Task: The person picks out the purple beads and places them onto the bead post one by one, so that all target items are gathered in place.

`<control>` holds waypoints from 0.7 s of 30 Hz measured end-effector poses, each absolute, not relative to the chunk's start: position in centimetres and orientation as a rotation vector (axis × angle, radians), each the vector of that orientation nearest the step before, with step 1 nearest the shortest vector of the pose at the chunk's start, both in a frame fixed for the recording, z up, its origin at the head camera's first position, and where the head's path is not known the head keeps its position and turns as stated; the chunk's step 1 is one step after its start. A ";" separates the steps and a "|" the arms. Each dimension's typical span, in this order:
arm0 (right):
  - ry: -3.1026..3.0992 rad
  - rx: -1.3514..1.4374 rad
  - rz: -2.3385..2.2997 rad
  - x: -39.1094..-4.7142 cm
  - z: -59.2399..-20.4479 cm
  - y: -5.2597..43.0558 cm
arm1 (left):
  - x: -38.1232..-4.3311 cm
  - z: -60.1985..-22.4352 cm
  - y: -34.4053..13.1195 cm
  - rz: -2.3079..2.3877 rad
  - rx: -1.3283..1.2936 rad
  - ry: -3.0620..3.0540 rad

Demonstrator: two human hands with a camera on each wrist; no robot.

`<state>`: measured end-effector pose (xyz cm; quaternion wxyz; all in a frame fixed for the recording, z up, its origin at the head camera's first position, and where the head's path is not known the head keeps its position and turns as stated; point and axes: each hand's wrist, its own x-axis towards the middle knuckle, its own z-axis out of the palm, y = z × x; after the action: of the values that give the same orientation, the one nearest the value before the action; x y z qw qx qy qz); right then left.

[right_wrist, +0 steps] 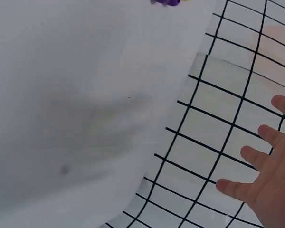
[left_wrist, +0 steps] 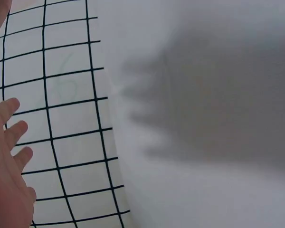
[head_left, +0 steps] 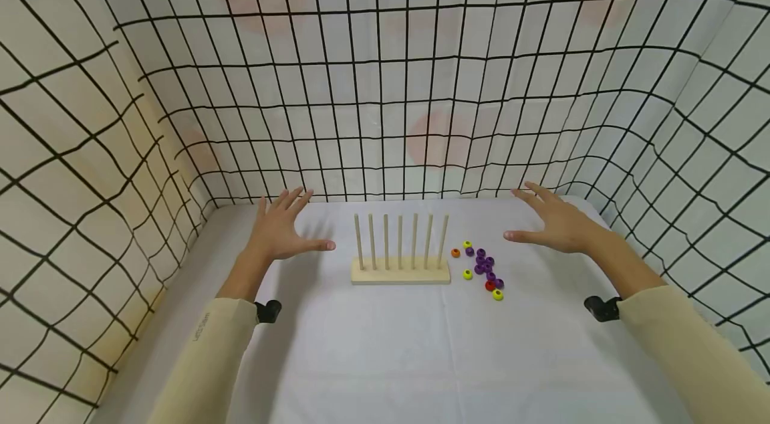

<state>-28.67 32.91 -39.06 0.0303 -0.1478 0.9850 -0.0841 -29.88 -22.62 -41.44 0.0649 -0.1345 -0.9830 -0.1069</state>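
Note:
Both hands are raised over the table with fingers spread and nothing in them. My left hand [head_left: 278,230] is to the left of a wooden peg rack [head_left: 400,275], its thumb pointing toward the upright pegs. On the other side, my right hand [head_left: 562,223] hovers to the right of a loose group of beads. Most are purple beads [head_left: 480,261]; among them lie a red bead [head_left: 490,286], an orange bead [head_left: 455,253] and yellow beads [head_left: 467,274]. The pegs carry no beads. In the right wrist view, purple beads [right_wrist: 168,2] just show at the top edge.
A white cloth covers the table [head_left: 373,350]. Walls with a black grid [head_left: 391,83] stand at the back and on both sides. Each sleeve has a small black wrist camera, one at the left cuff [head_left: 268,311] and one at the right [head_left: 601,309].

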 end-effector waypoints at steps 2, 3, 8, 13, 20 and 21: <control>3.033 -0.459 -0.283 -28.3 -39.6 33.0 | -29.8 -42.1 -22.6 -0.358 -0.421 -2.955; 3.032 -0.458 -0.293 -28.1 -39.9 33.0 | -29.7 -42.4 -22.6 -0.373 -0.430 -2.947; 3.015 -0.465 -0.367 -27.3 -41.0 32.8 | -29.4 -43.9 -22.3 -0.487 -0.476 -2.908; 3.009 -0.498 -0.433 -26.6 -42.6 32.7 | -29.0 -45.3 -21.6 -0.612 -0.511 -2.881; 2.998 -0.519 -0.527 -25.9 -45.3 32.1 | -28.3 -46.7 -20.3 -0.825 -0.549 -2.903; 2.993 -0.523 -0.549 -25.8 -45.6 31.9 | -28.3 -46.8 -20.2 -0.851 -0.551 -2.903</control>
<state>-25.75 31.91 -45.64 0.0272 -0.1695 0.9690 -0.1776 -28.27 -20.21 -46.84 0.0332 -0.1790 -0.9436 -0.2765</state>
